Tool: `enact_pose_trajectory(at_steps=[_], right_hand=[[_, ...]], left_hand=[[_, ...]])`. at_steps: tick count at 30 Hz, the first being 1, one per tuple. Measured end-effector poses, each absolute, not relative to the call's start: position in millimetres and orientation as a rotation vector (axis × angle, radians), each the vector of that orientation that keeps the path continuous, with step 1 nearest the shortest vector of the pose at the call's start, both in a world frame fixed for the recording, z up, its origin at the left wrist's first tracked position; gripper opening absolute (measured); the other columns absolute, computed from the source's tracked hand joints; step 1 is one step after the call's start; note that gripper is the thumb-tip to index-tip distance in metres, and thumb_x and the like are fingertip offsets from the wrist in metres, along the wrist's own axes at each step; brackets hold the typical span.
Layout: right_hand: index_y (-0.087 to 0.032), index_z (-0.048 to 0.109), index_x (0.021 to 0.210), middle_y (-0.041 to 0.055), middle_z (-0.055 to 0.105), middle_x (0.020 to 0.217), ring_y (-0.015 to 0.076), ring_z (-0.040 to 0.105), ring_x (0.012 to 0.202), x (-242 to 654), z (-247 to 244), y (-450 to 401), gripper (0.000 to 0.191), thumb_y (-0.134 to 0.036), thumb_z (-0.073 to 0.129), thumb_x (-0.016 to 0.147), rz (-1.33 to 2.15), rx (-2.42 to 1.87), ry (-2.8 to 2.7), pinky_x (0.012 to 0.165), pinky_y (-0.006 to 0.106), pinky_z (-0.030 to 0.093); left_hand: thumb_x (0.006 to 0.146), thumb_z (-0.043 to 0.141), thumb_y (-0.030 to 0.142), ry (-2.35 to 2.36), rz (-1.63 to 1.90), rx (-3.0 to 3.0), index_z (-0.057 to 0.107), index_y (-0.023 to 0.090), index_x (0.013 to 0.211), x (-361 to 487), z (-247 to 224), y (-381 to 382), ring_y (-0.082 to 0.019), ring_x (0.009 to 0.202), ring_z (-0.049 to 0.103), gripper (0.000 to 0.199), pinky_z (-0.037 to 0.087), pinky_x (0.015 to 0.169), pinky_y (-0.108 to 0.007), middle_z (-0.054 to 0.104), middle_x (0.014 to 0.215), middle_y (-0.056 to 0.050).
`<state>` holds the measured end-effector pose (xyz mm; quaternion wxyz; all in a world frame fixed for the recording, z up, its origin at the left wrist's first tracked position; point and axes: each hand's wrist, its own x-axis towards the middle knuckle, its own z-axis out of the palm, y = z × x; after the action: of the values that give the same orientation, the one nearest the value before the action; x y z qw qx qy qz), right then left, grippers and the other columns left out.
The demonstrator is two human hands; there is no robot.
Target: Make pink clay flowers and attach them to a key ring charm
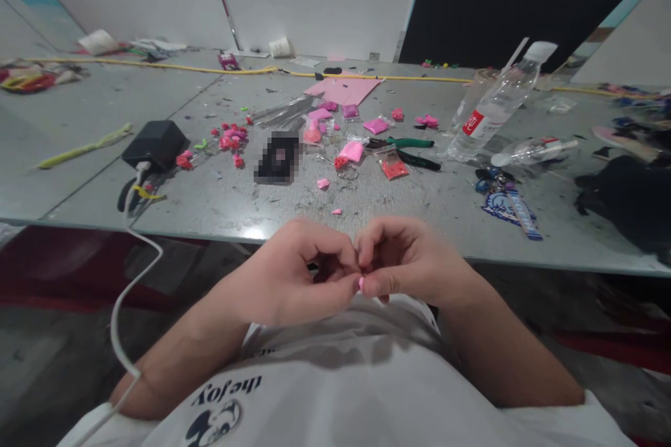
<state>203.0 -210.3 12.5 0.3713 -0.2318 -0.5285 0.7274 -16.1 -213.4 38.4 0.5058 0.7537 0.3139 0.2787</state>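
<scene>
Pink bit [361, 283] between left hand [296, 272] and right hand [419, 262], near table edge [550, 260]

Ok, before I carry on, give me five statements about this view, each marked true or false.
1. The left hand and right hand meet at a pink bit. True.
2. The right hand is gripping the pliers. False: the pliers lie on the table.
3. A white cable is plugged into the black adapter. True.
4. The cord along the back is blue. False: the cord is yellow.
5. The standing bottle has a white cap. True.
</scene>
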Motion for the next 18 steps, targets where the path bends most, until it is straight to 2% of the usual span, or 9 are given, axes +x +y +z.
enact_pose_trajectory(at_steps=[3,5,10,12,14,18], right_hand=[[-0.021,0.069,0.078,-0.0046,0.067,0.071,0.0088,0.061,0.054,200.3,1.5,-203.5,0.035,-0.030,0.102,0.070,1.911,-0.485,-1.253,0.046,0.019,0.051],[-0.021,0.067,0.077,-0.0063,0.063,0.070,0.0073,0.058,0.051,199.9,-3.9,-199.2,0.037,-0.033,0.101,0.071,1.872,-0.418,-1.213,0.046,0.019,0.049],[-0.023,0.068,0.076,-0.0055,0.061,0.064,0.0100,0.057,0.054,210.1,-16.4,-182.2,0.039,-0.047,0.098,0.075,1.546,-0.552,-1.245,0.046,0.021,0.046],[-0.023,0.066,0.073,-0.0049,0.062,0.062,0.0100,0.055,0.053,216.2,-22.2,-172.9,0.043,-0.052,0.097,0.075,1.382,-0.676,-1.224,0.047,0.023,0.045],[-0.023,0.065,0.071,-0.0048,0.062,0.060,0.0098,0.053,0.052,221.0,-27.2,-164.4,0.046,-0.057,0.097,0.074,1.281,-0.766,-1.208,0.047,0.024,0.044],[-0.023,0.066,0.071,-0.0048,0.062,0.057,0.0102,0.053,0.050,223.3,-32.9,-155.3,0.049,-0.061,0.097,0.071,1.201,-0.873,-1.219,0.048,0.024,0.045]], left_hand=[[0.096,0.071,0.033,0.737,0.702,1.807,0.075,0.020,0.079,-13.0,36.8,-210.4,-0.012,0.057,0.052,0.022,0.040,0.053,-0.026,0.068,0.067,-0.001],[0.098,0.069,0.036,0.746,0.723,1.810,0.077,0.020,0.083,-12.3,33.6,-204.4,-0.013,0.060,0.057,0.023,0.043,0.055,-0.026,0.073,0.072,-0.004],[0.097,0.068,0.038,1.118,0.940,2.123,0.076,0.020,0.084,-27.2,11.3,-168.8,-0.015,0.065,0.060,0.024,0.047,0.062,-0.028,0.069,0.072,-0.003],[0.094,0.070,0.040,1.287,0.982,2.329,0.079,0.019,0.096,-37.9,-0.8,-151.9,-0.017,0.072,0.063,0.023,0.051,0.067,-0.030,0.072,0.083,-0.006],[0.094,0.070,0.043,1.367,0.931,2.428,0.081,0.019,0.110,-46.2,-11.3,-139.3,-0.019,0.079,0.066,0.031,0.055,0.074,-0.033,0.072,0.096,-0.008],[0.100,0.067,0.046,1.289,0.804,2.485,0.079,0.021,0.126,-44.7,-25.4,-130.2,-0.021,0.088,0.070,0.038,0.059,0.082,-0.035,0.069,0.113,-0.011]])
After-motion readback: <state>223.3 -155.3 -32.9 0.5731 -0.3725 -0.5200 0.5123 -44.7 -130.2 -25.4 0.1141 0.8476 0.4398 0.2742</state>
